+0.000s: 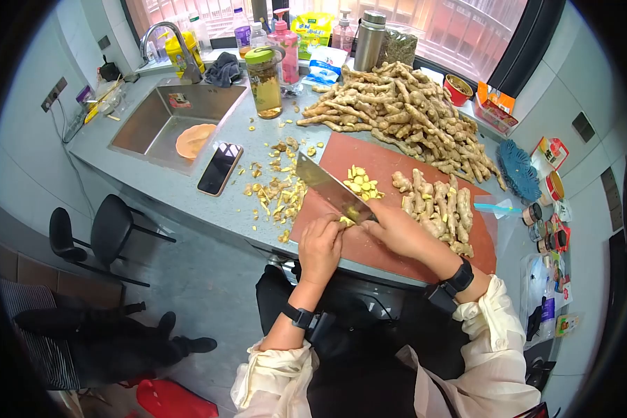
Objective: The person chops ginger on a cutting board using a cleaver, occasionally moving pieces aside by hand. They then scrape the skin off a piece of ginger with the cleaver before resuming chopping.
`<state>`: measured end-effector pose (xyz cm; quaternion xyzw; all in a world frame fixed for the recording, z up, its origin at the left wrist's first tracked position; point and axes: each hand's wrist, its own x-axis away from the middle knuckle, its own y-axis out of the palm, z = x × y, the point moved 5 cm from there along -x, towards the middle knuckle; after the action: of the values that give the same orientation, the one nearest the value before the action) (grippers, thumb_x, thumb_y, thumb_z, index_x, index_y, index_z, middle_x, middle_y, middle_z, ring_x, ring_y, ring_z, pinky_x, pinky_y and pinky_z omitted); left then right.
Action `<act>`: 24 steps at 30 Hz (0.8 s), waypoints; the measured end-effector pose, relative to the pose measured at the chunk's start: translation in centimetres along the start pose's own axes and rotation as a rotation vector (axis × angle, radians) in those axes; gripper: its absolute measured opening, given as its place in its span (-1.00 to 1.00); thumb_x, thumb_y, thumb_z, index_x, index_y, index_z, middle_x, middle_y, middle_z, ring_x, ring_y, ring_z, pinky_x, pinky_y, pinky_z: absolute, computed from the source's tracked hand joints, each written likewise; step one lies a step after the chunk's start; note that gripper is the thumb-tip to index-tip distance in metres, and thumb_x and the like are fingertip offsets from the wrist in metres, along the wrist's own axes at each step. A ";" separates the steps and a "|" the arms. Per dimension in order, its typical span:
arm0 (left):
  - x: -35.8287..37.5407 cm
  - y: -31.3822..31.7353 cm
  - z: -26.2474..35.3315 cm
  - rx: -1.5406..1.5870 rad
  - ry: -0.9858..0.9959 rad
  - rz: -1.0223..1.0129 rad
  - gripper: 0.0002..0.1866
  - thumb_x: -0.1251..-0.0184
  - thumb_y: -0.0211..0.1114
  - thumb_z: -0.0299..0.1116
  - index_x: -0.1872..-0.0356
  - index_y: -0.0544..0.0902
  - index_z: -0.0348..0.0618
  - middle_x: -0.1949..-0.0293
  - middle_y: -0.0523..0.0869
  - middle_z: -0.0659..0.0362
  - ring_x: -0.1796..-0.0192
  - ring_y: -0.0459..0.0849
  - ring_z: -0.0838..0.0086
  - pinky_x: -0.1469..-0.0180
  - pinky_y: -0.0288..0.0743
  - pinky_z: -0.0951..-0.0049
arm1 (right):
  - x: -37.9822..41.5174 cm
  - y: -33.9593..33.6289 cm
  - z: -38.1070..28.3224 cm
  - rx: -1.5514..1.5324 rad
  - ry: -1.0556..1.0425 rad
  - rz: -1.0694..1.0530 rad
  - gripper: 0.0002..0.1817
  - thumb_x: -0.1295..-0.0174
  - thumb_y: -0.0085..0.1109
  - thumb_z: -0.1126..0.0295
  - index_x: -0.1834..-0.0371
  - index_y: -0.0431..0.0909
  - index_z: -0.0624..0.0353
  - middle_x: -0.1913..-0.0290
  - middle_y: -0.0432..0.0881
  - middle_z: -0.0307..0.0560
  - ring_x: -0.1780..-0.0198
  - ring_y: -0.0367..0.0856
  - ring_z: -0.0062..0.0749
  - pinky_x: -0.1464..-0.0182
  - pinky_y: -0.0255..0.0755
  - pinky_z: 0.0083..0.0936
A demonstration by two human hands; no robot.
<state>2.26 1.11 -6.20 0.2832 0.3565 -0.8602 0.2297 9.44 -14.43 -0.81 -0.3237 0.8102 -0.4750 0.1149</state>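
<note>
Red board (341, 150), cleaver (329, 187) slanting far-left from right hand (397, 228)

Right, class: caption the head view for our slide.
Right hand grips a broad steel cleaver while left hand steadies pale-yellow ginger on a red-brown cutting board.

Bright daylight enters through the window (463, 35) at the upper center and upper right, its panes pale and washed out. Glare whitens the blade (327, 182) near the center. The wide lens bends the walls (22, 143) at both sides; black vignetting fills the 4 corners.
</note>
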 end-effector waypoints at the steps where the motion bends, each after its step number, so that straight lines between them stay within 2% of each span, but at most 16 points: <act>1: 0.0 -0.1 -0.1 -0.003 0.002 0.004 -0.85 -0.17 0.45 -0.51 0.25 0.70 -0.11 0.07 0.74 0.20 0.06 0.71 0.19 -0.04 0.56 0.19 | 0.5 -0.5 0.2 -0.012 -0.043 0.029 -0.62 -0.47 0.18 0.24 -0.14 0.39 0.30 0.12 0.67 0.42 0.02 0.65 0.37 -0.01 0.50 0.09; 3: 0.1 0.2 -0.2 -0.013 0.004 -0.011 -0.85 -0.17 0.45 -0.51 0.24 0.72 -0.10 0.07 0.74 0.20 0.06 0.71 0.18 -0.03 0.56 0.19 | 0.9 -1.6 -0.5 -0.012 -0.095 0.054 -0.64 -0.47 0.18 0.23 -0.09 0.39 0.29 0.12 0.68 0.41 0.01 0.65 0.39 -0.01 0.50 0.11; 6: 0.3 0.4 -0.3 -0.005 -0.027 -0.008 -0.85 -0.18 0.45 -0.52 0.24 0.72 -0.11 0.07 0.74 0.20 0.06 0.71 0.17 -0.03 0.56 0.18 | 2.8 -3.5 -1.6 -0.017 0.026 -0.008 -0.65 -0.47 0.19 0.24 -0.07 0.41 0.30 0.10 0.67 0.41 -0.01 0.64 0.37 -0.03 0.50 0.10; 11: 0.2 0.2 -0.1 -0.021 -0.025 -0.004 -0.85 -0.18 0.45 -0.52 0.23 0.72 -0.12 0.06 0.74 0.18 0.05 0.71 0.16 -0.04 0.56 0.18 | 3.5 -3.6 -1.9 0.072 0.028 -0.106 -0.65 -0.46 0.19 0.24 -0.06 0.42 0.30 0.17 0.69 0.39 0.06 0.67 0.37 0.00 0.51 0.12; 14: 0.2 0.2 -0.2 -0.017 -0.021 0.002 -0.86 -0.18 0.45 -0.52 0.24 0.72 -0.12 0.05 0.75 0.18 0.04 0.71 0.16 -0.05 0.57 0.18 | 3.6 -3.6 -2.1 0.077 0.026 -0.102 -0.63 -0.48 0.20 0.23 -0.09 0.40 0.30 0.22 0.64 0.41 0.14 0.64 0.37 0.08 0.44 0.10; 18: 0.2 0.3 -0.2 -0.012 -0.024 -0.011 -0.87 -0.18 0.44 -0.51 0.25 0.71 -0.13 0.05 0.75 0.18 0.04 0.71 0.16 -0.06 0.57 0.19 | 3.6 -3.7 -1.9 0.090 0.021 -0.087 -0.64 -0.48 0.20 0.23 -0.08 0.40 0.30 0.23 0.64 0.41 0.14 0.64 0.37 0.08 0.44 0.10; 20: 0.2 0.3 -0.2 -0.012 -0.028 -0.014 -0.87 -0.18 0.44 -0.51 0.25 0.71 -0.13 0.06 0.75 0.18 0.04 0.71 0.16 -0.06 0.57 0.19 | 3.6 -3.8 -1.9 0.114 0.017 -0.105 -0.66 -0.46 0.18 0.23 -0.01 0.42 0.31 0.23 0.69 0.38 0.10 0.69 0.36 0.03 0.53 0.12; 24: 0.2 0.3 -0.2 -0.017 -0.035 -0.007 -0.86 -0.17 0.44 -0.52 0.25 0.71 -0.13 0.06 0.74 0.19 0.04 0.71 0.16 -0.06 0.57 0.19 | 3.6 -3.7 -1.9 0.121 0.027 -0.115 -0.66 -0.46 0.18 0.24 0.00 0.41 0.32 0.24 0.69 0.38 0.11 0.69 0.37 0.03 0.53 0.11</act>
<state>2.35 1.01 -6.57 0.2651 0.3606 -0.8628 0.2350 7.30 -16.61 3.75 -0.3558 0.7615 -0.5332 0.0961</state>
